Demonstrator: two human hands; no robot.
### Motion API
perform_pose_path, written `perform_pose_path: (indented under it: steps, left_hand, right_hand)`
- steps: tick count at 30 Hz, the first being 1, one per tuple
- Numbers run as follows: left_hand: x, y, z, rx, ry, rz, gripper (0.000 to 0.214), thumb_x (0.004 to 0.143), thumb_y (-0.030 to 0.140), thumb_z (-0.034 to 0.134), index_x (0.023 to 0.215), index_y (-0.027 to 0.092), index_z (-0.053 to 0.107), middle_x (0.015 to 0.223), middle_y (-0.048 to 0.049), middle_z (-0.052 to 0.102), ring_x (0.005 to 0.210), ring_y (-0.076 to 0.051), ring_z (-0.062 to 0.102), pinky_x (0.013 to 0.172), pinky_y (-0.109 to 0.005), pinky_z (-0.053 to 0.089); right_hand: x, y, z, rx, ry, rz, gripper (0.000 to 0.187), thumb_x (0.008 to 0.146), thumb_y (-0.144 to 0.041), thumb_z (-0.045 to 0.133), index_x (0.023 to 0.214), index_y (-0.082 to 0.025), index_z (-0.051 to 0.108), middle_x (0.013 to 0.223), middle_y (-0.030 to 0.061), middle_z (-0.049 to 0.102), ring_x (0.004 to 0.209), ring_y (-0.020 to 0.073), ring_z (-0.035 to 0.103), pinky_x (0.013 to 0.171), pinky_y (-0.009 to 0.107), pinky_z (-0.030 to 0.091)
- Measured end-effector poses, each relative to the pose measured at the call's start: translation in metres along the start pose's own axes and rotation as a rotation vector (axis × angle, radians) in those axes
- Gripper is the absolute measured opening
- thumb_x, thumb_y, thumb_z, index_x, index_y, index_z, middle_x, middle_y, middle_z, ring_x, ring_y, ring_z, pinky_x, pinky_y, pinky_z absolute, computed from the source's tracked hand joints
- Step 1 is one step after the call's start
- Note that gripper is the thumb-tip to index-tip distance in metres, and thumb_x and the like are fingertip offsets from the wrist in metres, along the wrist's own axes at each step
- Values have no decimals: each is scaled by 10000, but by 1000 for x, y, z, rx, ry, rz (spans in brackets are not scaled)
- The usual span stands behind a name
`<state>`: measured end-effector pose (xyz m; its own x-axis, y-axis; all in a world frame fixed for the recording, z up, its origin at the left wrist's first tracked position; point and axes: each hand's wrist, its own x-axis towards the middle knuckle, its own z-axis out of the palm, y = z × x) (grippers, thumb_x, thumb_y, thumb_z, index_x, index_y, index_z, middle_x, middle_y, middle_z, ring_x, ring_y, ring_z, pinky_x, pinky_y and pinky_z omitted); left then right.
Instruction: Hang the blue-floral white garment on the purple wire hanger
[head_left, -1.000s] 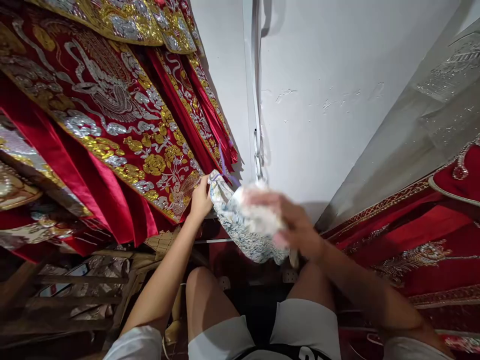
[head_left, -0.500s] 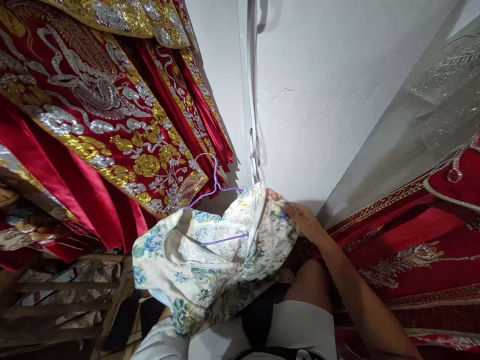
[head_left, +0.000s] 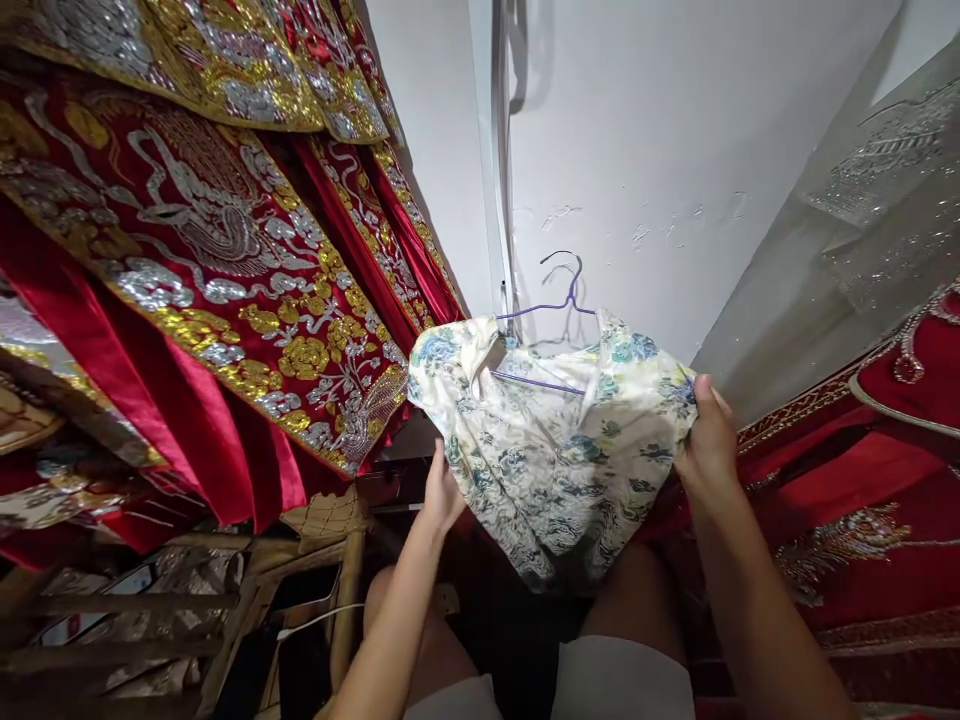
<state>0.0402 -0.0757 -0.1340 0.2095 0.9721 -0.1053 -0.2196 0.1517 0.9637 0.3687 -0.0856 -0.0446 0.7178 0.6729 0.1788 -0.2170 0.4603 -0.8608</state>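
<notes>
A white floral top [head_left: 540, 470] with blue, yellow and green flowers hangs spread out before me on a purple wire hanger [head_left: 546, 308]. The hanger's hook stands up against the white wall. My right hand [head_left: 709, 435] grips the top at its right shoulder end, thumb in front. At the lower left side of the top is my left hand [head_left: 444, 492], thumb up along the cloth. Its fingers are partly hidden behind the fabric, and it appears closed on that edge.
Red garments [head_left: 225, 230] with gold and silver embroidery hang at left. Another red beaded garment [head_left: 862, 480] and a sheer glittery cloth [head_left: 892, 190] are at right. A bamboo seat [head_left: 345, 590] holds dark flat objects and a white cable [head_left: 322, 618].
The top has moved right and up and now hangs spread out, with the hanger hook upright. My left hand has come into view at its left side; my right hand has shifted right.
</notes>
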Motion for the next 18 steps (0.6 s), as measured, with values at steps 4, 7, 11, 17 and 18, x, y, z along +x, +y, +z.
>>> perform_pose_path:
  steps: [4, 7, 11, 17, 18]
  left_hand:
    - [-24, -33, -12, -18, 218, -19, 867, 645, 790, 731, 1335, 278, 613, 1355, -103, 672, 1432, -360, 474, 1188, -486, 398]
    - [-48, -54, -16, 73, 344, 7, 825, 648, 556, 862, 1368, 256, 591, 1413, -109, 639, 1450, -339, 458, 1227, -440, 343]
    - [-72, -65, -14, 36, 323, -14, 807, 725, 579, 804, 1374, 146, 602, 1384, -168, 653, 1398, -374, 512, 1214, -503, 350]
    - [-80, -75, 0, -12, 356, -16, 779, 752, 605, 777, 1388, 186, 608, 1439, -139, 620, 1432, -336, 481, 1228, -454, 334]
    - [-80, -77, 4, -7, 355, -18, 756, 766, 593, 772, 1391, 202, 606, 1462, -128, 602, 1452, -320, 459, 1241, -438, 309]
  right_hand:
    - [-16, 11, 24, -30, -135, 95, 469, 776, -662, 714, 883, -210, 644, 797, 37, 724, 877, 267, 735, 739, 354, 597]
    - [-28, 30, 15, -114, -176, 153, 503, 772, -704, 694, 887, -216, 644, 923, 79, 744, 1070, 314, 699, 834, 374, 581]
    - [-49, 71, -30, -291, -96, 148, 597, 775, -702, 693, 1109, -208, 681, 1209, 118, 702, 1245, 335, 602, 969, 415, 517]
    - [-151, 135, -73, -334, 55, 70, 386, 857, -552, 656, 1057, -223, 675, 1104, 77, 712, 939, 229, 673, 826, 362, 537]
    - [-168, 139, -71, -348, -68, 154, 373, 856, -560, 659, 991, -214, 686, 1000, 74, 727, 860, 224, 674, 778, 352, 539]
